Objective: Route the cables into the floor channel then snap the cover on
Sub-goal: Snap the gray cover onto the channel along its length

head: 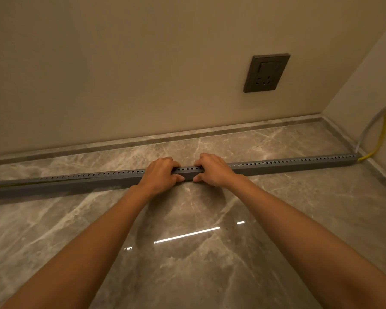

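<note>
A long grey slotted floor channel (288,165) lies across the marble floor, from the left edge to the right wall. Both hands grip it near its middle, fingers over the far side and thumbs on the near face. My left hand (159,175) is just left of my right hand (213,169). The grey cover strip (187,172) lies along the channel between the hands. Toward the left it sits slightly lifted, and a yellow cable (9,185) shows in the gap. The yellow cable (381,139) leaves the channel's right end and climbs the right wall beside a grey cable (366,132).
A dark wall socket (266,72) sits on the beige back wall above the channel. A stone skirting (187,133) runs along the wall base. The glossy marble floor (187,241) in front of the channel reflects a ceiling light.
</note>
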Demonstrator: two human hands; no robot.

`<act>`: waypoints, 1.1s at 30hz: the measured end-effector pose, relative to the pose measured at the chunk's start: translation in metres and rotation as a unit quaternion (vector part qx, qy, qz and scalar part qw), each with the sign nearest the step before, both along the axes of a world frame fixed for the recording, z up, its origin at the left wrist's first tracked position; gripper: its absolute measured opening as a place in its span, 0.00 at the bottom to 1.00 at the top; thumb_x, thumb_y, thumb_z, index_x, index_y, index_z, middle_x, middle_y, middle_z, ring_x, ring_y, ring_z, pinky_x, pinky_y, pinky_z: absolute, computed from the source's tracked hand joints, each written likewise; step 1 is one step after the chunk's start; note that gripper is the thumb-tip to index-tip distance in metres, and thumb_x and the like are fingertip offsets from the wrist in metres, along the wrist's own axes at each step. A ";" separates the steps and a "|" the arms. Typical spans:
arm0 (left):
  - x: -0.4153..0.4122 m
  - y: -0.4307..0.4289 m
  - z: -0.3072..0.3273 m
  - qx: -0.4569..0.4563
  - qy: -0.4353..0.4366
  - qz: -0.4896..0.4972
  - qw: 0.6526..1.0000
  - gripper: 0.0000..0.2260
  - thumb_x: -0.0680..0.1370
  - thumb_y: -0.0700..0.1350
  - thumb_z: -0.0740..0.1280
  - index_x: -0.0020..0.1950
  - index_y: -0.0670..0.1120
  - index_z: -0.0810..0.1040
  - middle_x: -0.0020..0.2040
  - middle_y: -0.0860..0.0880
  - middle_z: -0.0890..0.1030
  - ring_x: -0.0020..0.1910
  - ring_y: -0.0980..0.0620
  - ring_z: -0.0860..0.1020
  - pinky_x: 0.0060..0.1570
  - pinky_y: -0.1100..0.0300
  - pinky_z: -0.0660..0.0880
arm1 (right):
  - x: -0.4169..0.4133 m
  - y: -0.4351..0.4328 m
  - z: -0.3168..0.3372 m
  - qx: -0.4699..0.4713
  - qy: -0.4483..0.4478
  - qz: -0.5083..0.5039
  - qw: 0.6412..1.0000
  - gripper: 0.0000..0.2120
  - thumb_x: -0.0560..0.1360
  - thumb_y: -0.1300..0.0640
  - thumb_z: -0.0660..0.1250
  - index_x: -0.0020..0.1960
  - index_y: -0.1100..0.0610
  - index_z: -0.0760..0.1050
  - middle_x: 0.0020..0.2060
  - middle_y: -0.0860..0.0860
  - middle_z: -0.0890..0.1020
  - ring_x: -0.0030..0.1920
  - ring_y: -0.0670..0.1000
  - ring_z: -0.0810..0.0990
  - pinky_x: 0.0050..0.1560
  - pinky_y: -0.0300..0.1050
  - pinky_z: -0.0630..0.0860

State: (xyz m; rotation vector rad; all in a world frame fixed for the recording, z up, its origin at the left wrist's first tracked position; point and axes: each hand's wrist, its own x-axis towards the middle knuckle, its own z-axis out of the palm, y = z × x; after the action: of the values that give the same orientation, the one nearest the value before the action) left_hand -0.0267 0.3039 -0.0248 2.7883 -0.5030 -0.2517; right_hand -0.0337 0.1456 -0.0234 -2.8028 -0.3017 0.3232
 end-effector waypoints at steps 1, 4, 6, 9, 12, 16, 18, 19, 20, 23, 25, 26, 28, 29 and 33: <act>0.001 0.002 0.001 -0.002 0.014 0.000 1.000 0.15 0.75 0.48 0.69 0.61 0.45 0.78 0.55 0.43 0.79 0.54 0.44 0.76 0.54 0.52 0.73 | 0.001 0.001 0.001 -0.008 0.005 0.006 1.000 0.16 0.73 0.53 0.70 0.57 0.60 0.77 0.55 0.58 0.76 0.55 0.58 0.75 0.51 0.47 0.69; 0.002 0.013 0.004 0.022 0.045 0.019 0.999 0.16 0.73 0.47 0.71 0.59 0.44 0.77 0.55 0.43 0.79 0.54 0.45 0.76 0.52 0.52 0.74 | 0.006 0.008 0.002 -0.023 0.016 0.042 0.999 0.17 0.73 0.53 0.70 0.58 0.61 0.75 0.56 0.58 0.76 0.56 0.58 0.75 0.53 0.50 0.72; 0.003 0.023 0.006 0.058 0.049 0.030 0.997 0.15 0.73 0.47 0.72 0.57 0.43 0.76 0.55 0.43 0.78 0.53 0.44 0.76 0.51 0.53 0.73 | 0.006 0.017 0.001 -0.010 0.019 0.059 0.998 0.17 0.73 0.52 0.69 0.58 0.61 0.74 0.56 0.58 0.76 0.56 0.58 0.75 0.55 0.50 0.72; -0.001 0.031 0.007 0.102 0.042 0.046 0.993 0.16 0.74 0.49 0.70 0.56 0.42 0.75 0.56 0.42 0.77 0.55 0.44 0.75 0.52 0.53 0.73 | 0.006 0.030 -0.002 0.004 0.006 0.087 0.996 0.18 0.74 0.52 0.68 0.58 0.61 0.72 0.58 0.59 0.75 0.58 0.58 0.73 0.57 0.49 0.71; -0.003 0.029 0.006 0.121 0.027 0.047 0.991 0.15 0.74 0.48 0.69 0.57 0.42 0.74 0.58 0.42 0.77 0.56 0.44 0.75 0.54 0.52 0.72 | 0.005 0.035 -0.005 -0.005 -0.024 0.101 0.995 0.17 0.75 0.54 0.67 0.60 0.63 0.71 0.59 0.59 0.74 0.60 0.58 0.72 0.58 0.50 0.70; -0.003 0.021 0.007 0.127 0.024 0.058 0.990 0.14 0.73 0.46 0.70 0.56 0.42 0.75 0.57 0.42 0.79 0.55 0.44 0.76 0.53 0.52 0.72 | 0.006 0.033 -0.009 -0.013 -0.045 0.114 0.992 0.17 0.75 0.57 0.66 0.60 0.64 0.71 0.59 0.60 0.74 0.59 0.60 0.72 0.57 0.51 0.71; -0.003 0.019 0.008 0.123 0.025 0.058 0.990 0.14 0.73 0.46 0.70 0.55 0.42 0.76 0.55 0.42 0.80 0.54 0.43 0.76 0.51 0.52 0.72 | 0.006 0.029 -0.007 -0.016 -0.044 0.120 0.992 0.17 0.75 0.57 0.66 0.60 0.64 0.71 0.59 0.60 0.74 0.59 0.60 0.73 0.57 0.51 0.72; -0.004 0.017 0.008 0.122 0.025 0.058 0.991 0.14 0.72 0.46 0.71 0.55 0.42 0.77 0.55 0.42 0.80 0.54 0.43 0.77 0.51 0.52 0.73 | 0.006 0.027 -0.007 -0.015 -0.043 0.121 0.992 0.17 0.75 0.57 0.66 0.60 0.64 0.71 0.59 0.60 0.74 0.59 0.60 0.73 0.57 0.51 0.72; -0.004 0.016 0.009 0.120 0.024 0.057 0.991 0.14 0.72 0.47 0.71 0.55 0.42 0.77 0.55 0.42 0.80 0.54 0.43 0.77 0.51 0.52 0.73 | 0.007 0.026 -0.007 -0.013 -0.040 0.120 0.992 0.17 0.75 0.56 0.67 0.60 0.64 0.72 0.59 0.60 0.74 0.58 0.60 0.73 0.56 0.51 0.72; -0.005 0.019 0.007 0.094 0.024 0.060 0.993 0.14 0.73 0.47 0.71 0.55 0.42 0.77 0.55 0.42 0.80 0.54 0.44 0.76 0.51 0.52 0.72 | 0.007 0.024 -0.005 -0.002 -0.026 0.109 0.994 0.17 0.74 0.54 0.68 0.58 0.63 0.73 0.57 0.59 0.75 0.57 0.59 0.74 0.55 0.50 0.72; -0.006 0.024 0.006 0.067 0.033 0.061 0.995 0.15 0.73 0.46 0.71 0.57 0.42 0.77 0.55 0.42 0.79 0.55 0.44 0.76 0.51 0.54 0.71 | 0.006 0.026 -0.004 -0.002 -0.018 0.102 0.995 0.17 0.74 0.53 0.68 0.58 0.62 0.73 0.57 0.58 0.75 0.56 0.58 0.74 0.55 0.50 0.72; -0.007 0.026 0.006 0.056 0.038 0.059 0.996 0.16 0.73 0.46 0.71 0.58 0.42 0.77 0.56 0.42 0.79 0.55 0.44 0.75 0.51 0.54 0.71 | 0.006 0.026 -0.003 -0.002 -0.014 0.099 0.995 0.18 0.74 0.52 0.68 0.58 0.62 0.73 0.57 0.58 0.75 0.56 0.58 0.74 0.55 0.50 0.72; -0.007 0.035 0.007 0.038 0.043 0.058 0.997 0.17 0.73 0.45 0.72 0.59 0.42 0.77 0.56 0.42 0.79 0.55 0.44 0.75 0.53 0.54 0.72 | 0.006 0.031 -0.003 0.003 -0.008 0.092 0.996 0.18 0.74 0.51 0.68 0.57 0.62 0.74 0.57 0.58 0.76 0.56 0.58 0.75 0.55 0.51 0.72; -0.007 0.041 0.008 0.032 0.044 0.059 0.997 0.17 0.73 0.45 0.71 0.60 0.42 0.77 0.56 0.42 0.79 0.55 0.44 0.76 0.53 0.54 0.72 | 0.005 0.035 -0.004 0.006 -0.005 0.087 0.996 0.18 0.74 0.50 0.68 0.57 0.62 0.74 0.57 0.59 0.76 0.56 0.58 0.75 0.55 0.51 0.72; -0.003 0.078 0.015 0.038 0.049 0.063 0.996 0.17 0.74 0.46 0.71 0.61 0.43 0.77 0.57 0.43 0.79 0.56 0.45 0.76 0.53 0.53 0.73 | 0.002 0.065 -0.005 0.023 -0.008 0.068 0.997 0.18 0.75 0.50 0.66 0.58 0.62 0.73 0.57 0.59 0.76 0.57 0.58 0.74 0.57 0.52 0.71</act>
State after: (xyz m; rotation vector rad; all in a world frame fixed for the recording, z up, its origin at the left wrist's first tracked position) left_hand -0.0298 0.3815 -0.0102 2.8499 -0.2987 -0.3833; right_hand -0.0318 0.2110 -0.0289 -2.7464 -0.4979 0.3206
